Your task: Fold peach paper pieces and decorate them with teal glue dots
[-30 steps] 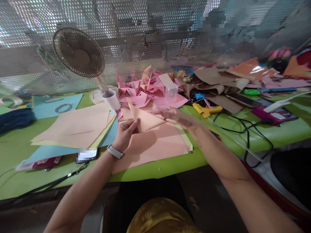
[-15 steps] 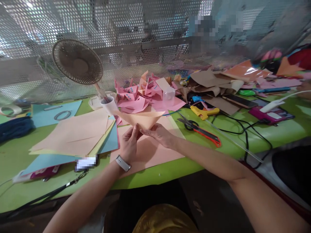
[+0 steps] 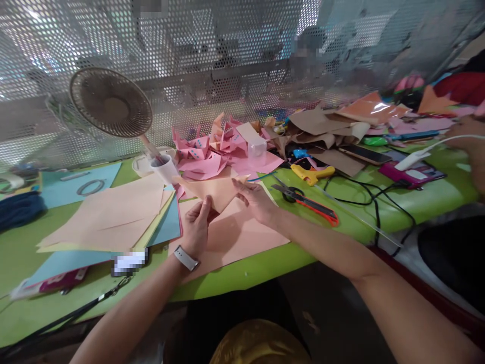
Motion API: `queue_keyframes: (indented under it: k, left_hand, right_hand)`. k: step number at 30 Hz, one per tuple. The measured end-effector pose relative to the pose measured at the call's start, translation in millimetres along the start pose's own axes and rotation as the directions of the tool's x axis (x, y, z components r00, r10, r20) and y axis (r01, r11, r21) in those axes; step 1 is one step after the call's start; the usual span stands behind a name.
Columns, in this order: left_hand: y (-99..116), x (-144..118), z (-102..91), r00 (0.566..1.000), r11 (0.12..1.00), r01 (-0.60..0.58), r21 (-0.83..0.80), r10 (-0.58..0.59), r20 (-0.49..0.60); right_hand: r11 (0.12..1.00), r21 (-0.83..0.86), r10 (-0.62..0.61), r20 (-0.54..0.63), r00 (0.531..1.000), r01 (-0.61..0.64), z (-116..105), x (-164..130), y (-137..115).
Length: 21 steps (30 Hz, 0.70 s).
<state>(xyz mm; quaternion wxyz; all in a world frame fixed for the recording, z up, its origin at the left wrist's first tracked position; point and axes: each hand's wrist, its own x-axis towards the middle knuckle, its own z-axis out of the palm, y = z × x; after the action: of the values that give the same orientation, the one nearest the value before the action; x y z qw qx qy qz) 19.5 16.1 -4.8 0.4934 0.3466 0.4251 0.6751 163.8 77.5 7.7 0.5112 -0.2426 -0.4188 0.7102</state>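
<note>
A folded peach paper point(image 3: 214, 191), roughly triangular with its point downward, is held up between my two hands. My left hand point(image 3: 197, 222), with a pale watch band at the wrist, pinches its lower left part, thumb on the near face. With thumb and fingers my right hand point(image 3: 255, 199) grips the paper's upper right corner. Below lies a large peach sheet point(image 3: 242, 242) on the green table. The back of the folded paper is hidden from me.
A stack of peach sheets point(image 3: 106, 207) lies left, near a small fan point(image 3: 113, 103) and a white cup point(image 3: 163, 169). Pink folded papers point(image 3: 204, 151) are piled behind. Scissors point(image 3: 290, 192), a cutter point(image 3: 318, 210), a yellow glue gun point(image 3: 312, 174) and black cables point(image 3: 373, 197) lie right. Another person's hand point(image 3: 470, 141) shows far right.
My right hand has moved from the bottom of the folded paper to its upper right corner. My left hand keeps its pinch. The view has shifted slightly.
</note>
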Motion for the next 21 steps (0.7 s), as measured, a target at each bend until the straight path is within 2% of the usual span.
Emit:
queue_keyframes:
  k: [5, 7, 9, 11, 13, 15, 16, 21]
  left_hand:
    - [1, 2, -4.9, 1.0, 1.0, -0.002, 0.003, 0.002, -0.02]
    - [1, 4, -7.5, 0.999, 1.0, -0.001, -0.007, 0.001, -0.041]
    - [1, 6, -8.7, 0.998, 1.0, 0.01, -0.021, -0.012, -0.065]
    - [0, 7, -7.9, 0.997, 0.999, 0.024, -0.044, -0.028, -0.077]
    - [0, 6, -5.7, 0.997, 0.997, 0.038, -0.07, -0.043, -0.067]
    - [-2, 6, -3.4, 0.998, 0.995, 0.038, -0.094, -0.043, -0.047]
    - [-3, 6, -2.5, 0.998, 0.994, 0.03, -0.106, -0.035, -0.044]
    - [-11, 6, -1.6, 0.997, 0.99, 0.01, -0.142, -0.021, -0.078]
  right_hand:
    - [0.99, 0.002, -0.135, -0.187, 0.973, 0.138, -17, 18, -14]
    - [0.986, 0.012, -0.156, -0.259, 0.953, 0.164, -24, 23, -21]
    - [0.989, 0.03, -0.133, -0.276, 0.952, 0.147, -26, 24, -23]
    - [0.998, 0.018, -0.06, -0.182, 0.982, 0.064, -23, 18, -19]
    - [0.997, -0.054, 0.064, 0.011, 0.998, -0.063, -14, 7, -9]
    - [0.979, -0.136, 0.176, 0.189, 0.966, -0.151, -4, -4, 1]
    - [0.975, -0.155, 0.19, 0.234, 0.953, -0.157, 0, -8, 6]
    - [0.99, -0.106, 0.119, 0.232, 0.965, -0.097, 8, -12, 16]
